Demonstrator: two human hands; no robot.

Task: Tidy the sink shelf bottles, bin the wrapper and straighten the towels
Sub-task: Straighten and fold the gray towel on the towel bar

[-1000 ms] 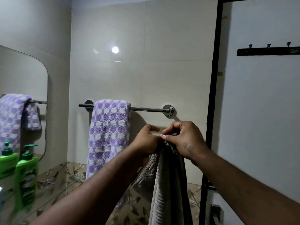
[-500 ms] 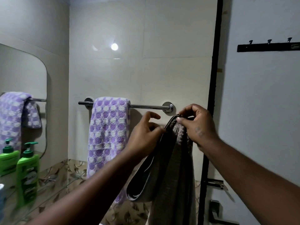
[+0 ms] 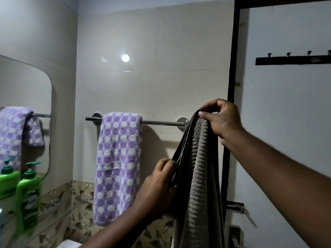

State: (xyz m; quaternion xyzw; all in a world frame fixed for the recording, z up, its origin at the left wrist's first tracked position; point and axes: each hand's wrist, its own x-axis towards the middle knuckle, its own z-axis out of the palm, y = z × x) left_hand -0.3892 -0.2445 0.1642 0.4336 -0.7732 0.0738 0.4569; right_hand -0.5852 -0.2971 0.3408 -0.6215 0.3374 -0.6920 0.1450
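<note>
The right hand point(image 3: 221, 120) pinches the top of the grey towel point(image 3: 198, 176) with its fingers; the left hand point(image 3: 157, 185) grips its edge lower, beside the towel bar point(image 3: 161, 122).

Right hand point(image 3: 221, 120) raised, thumb and fingers in a pinching grip, left hand point(image 3: 157, 185) lower, fingers curled closed

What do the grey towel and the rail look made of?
Grey towel: soft ribbed terry, likely cotton; raised cross ridges show, and it hangs limp from the right hand. Rail: polished metal, probably chromed or stainless steel, with bright reflections.
</note>
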